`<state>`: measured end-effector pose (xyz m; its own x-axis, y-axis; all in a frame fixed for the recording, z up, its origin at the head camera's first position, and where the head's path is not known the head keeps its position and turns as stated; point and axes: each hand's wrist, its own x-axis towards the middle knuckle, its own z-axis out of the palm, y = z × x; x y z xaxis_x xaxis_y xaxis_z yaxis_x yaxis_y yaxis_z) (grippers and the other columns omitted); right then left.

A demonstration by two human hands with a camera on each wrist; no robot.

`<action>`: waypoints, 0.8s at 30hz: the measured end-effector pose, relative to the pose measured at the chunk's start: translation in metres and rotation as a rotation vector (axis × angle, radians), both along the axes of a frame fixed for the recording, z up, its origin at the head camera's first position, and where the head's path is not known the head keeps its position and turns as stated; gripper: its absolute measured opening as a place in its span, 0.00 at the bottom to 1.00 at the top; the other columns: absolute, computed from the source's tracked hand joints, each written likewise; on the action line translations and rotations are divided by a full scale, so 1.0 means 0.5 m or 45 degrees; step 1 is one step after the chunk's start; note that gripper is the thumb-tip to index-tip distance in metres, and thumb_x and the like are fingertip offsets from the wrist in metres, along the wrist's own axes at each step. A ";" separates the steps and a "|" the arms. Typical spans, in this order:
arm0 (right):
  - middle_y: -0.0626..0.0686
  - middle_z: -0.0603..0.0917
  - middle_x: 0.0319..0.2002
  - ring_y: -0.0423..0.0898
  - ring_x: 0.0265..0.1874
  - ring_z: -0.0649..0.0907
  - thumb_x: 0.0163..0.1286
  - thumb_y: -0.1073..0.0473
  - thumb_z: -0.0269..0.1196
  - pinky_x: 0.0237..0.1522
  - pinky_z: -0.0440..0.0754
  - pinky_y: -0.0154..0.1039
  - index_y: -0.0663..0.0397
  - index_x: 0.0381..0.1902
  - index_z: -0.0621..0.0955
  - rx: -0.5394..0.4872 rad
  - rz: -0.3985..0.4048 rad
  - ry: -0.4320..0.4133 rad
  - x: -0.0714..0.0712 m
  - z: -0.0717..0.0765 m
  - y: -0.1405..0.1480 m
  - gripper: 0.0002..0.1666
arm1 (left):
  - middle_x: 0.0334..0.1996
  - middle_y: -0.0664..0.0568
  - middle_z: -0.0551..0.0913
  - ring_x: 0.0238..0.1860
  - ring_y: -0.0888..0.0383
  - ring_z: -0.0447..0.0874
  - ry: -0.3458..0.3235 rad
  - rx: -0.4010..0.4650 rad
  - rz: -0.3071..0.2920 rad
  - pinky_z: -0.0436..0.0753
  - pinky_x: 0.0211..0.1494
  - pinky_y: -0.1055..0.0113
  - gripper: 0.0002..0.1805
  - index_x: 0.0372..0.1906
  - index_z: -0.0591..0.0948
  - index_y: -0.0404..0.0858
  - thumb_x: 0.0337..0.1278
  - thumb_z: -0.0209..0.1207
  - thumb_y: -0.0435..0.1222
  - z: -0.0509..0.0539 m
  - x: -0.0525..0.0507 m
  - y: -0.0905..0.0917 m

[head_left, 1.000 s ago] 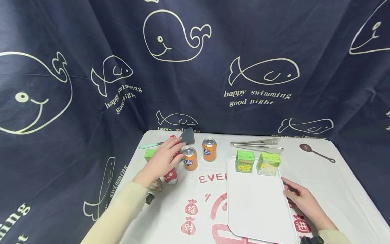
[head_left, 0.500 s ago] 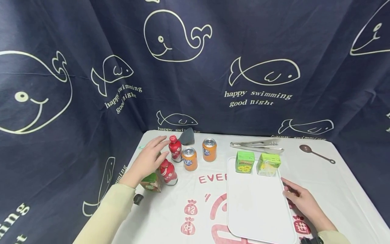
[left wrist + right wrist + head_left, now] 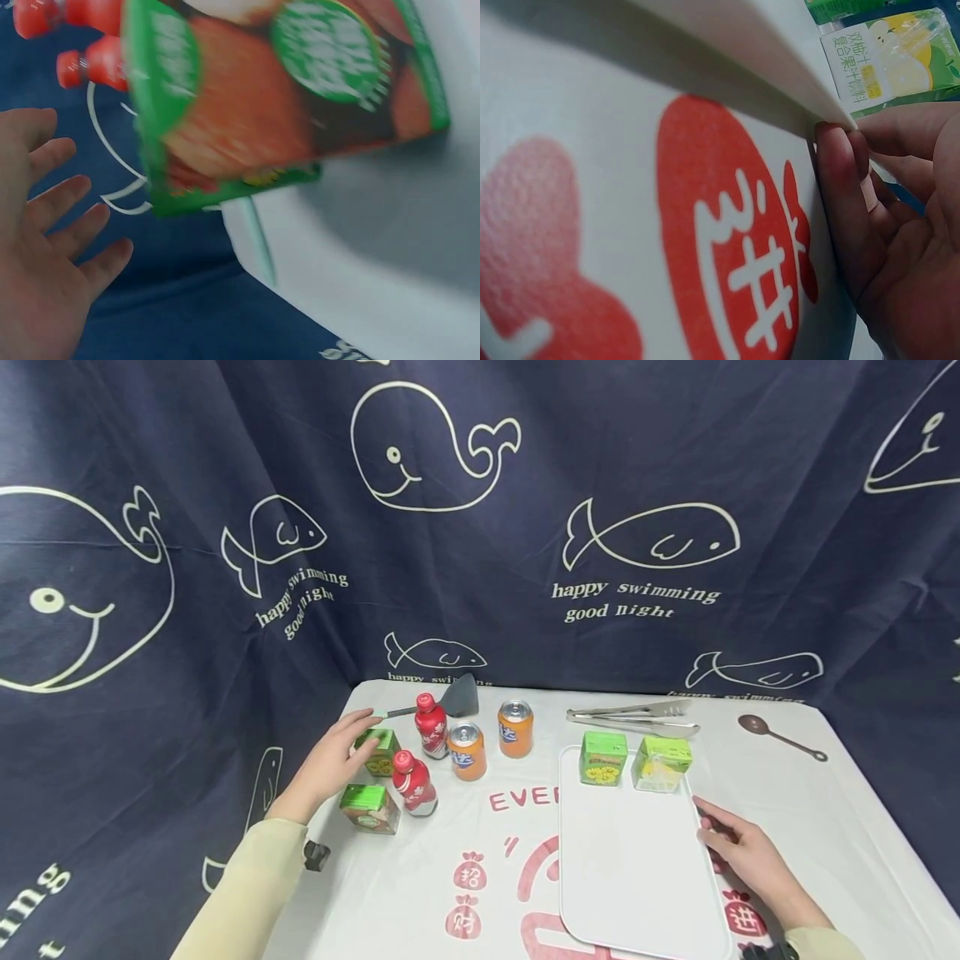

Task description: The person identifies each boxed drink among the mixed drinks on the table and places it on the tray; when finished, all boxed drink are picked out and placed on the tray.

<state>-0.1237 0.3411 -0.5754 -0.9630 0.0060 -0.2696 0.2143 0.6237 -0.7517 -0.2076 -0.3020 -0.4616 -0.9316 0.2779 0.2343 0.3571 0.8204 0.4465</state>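
Head view is filled mostly by a dark blue curtain (image 3: 495, 577) with whales and fish drawn on it. Before it spreads a table (image 3: 847, 827) under white printed cloth. On this cloth lies a white tray (image 3: 637, 877), its near edge slightly cut by the frame. The right hand (image 3: 750, 860) holds the tray's right rim with thumb and fingers; some fingertips are hidden. The left hand (image 3: 330, 768) has its fingers spread and grips nothing. Just beside these fingers stands the far green carton (image 3: 384, 756), partly covered by them; left wrist view shows them apart from the cartons. At the back lie metal tongs (image 3: 660, 727), a brown spoon (image 3: 754, 724) and a spatula (image 3: 461, 697), whose handle is partly hidden. Two red bottles (image 3: 432, 728) stand rightward of the left hand. The near green carton (image 3: 371, 810) is blurred and cut off in left wrist view. Two juice cartons (image 3: 602, 760) stand on the tray's far end. Two orange cans (image 3: 468, 753) stand between bottles and tray.
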 end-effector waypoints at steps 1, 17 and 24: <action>0.71 0.66 0.74 0.62 0.59 0.76 0.81 0.50 0.57 0.63 0.76 0.64 0.57 0.82 0.60 -0.001 -0.001 -0.002 0.000 0.000 0.001 0.39 | 0.74 0.38 0.70 0.74 0.38 0.67 -0.006 0.004 0.006 0.67 0.75 0.39 0.23 0.70 0.77 0.35 0.77 0.59 0.39 -0.007 -0.002 -0.005; 0.71 0.64 0.75 0.66 0.63 0.74 0.82 0.50 0.56 0.64 0.75 0.66 0.57 0.82 0.59 -0.002 -0.013 -0.019 0.000 0.005 0.002 0.39 | 0.72 0.38 0.72 0.72 0.38 0.69 -0.155 0.287 0.060 0.77 0.67 0.37 0.24 0.70 0.76 0.35 0.76 0.61 0.37 -0.077 -0.027 -0.055; 0.70 0.66 0.74 0.59 0.56 0.77 0.81 0.50 0.58 0.60 0.80 0.58 0.57 0.82 0.60 0.014 -0.023 -0.029 -0.003 0.008 -0.004 0.39 | 0.71 0.41 0.73 0.71 0.40 0.71 -0.237 0.434 0.073 0.80 0.66 0.44 0.27 0.73 0.75 0.39 0.73 0.65 0.37 -0.102 -0.025 -0.062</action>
